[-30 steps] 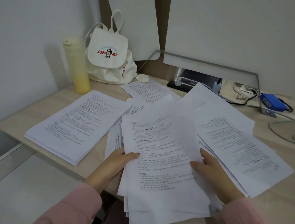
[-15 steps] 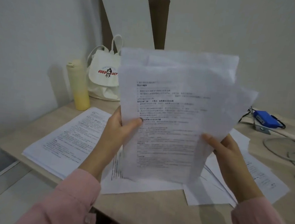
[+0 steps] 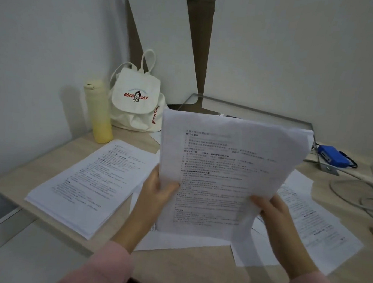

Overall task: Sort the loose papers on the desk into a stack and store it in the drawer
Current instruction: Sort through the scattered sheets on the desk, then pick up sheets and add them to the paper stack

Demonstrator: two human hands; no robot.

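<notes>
Paper sheaf (image 3: 223,166) lowered, left hand (image 3: 156,197) and right hand (image 3: 273,215) fingers pinching it, one stack (image 3: 88,182)

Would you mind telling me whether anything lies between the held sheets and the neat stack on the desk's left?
Nothing visible does: the held sheets, gripped by the left hand and right hand, hang just right of the stack.
</notes>
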